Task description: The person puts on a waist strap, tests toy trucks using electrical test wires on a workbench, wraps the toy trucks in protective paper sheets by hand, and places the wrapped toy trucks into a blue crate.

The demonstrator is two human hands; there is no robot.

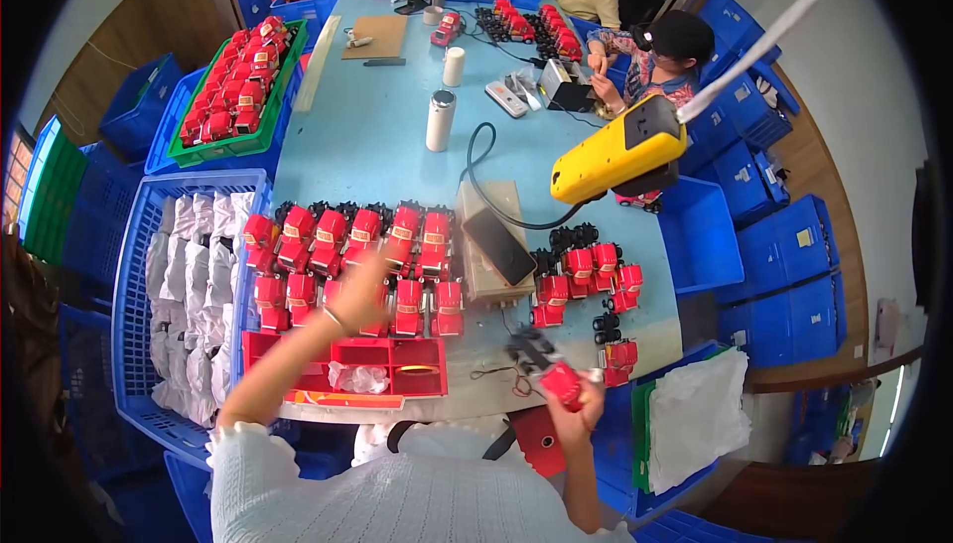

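Note:
My right hand grips a toy truck by its red cab at the table's front edge. The truck's black chassis tilts up and to the left. My left hand reaches over two rows of red toy trucks in front of me. Its fingers are smeared by motion, so whether they touch a truck cannot be made out. Right of the rows, a beige box has a black phone-like slab on it. More red toy trucks with black chassis stand right of that box.
A red divided tray lies at the front edge. On the left, a blue crate holds wrapped pieces, and a green crate holds trucks. A yellow device hangs overhead on a strap. Two people sit at the far right.

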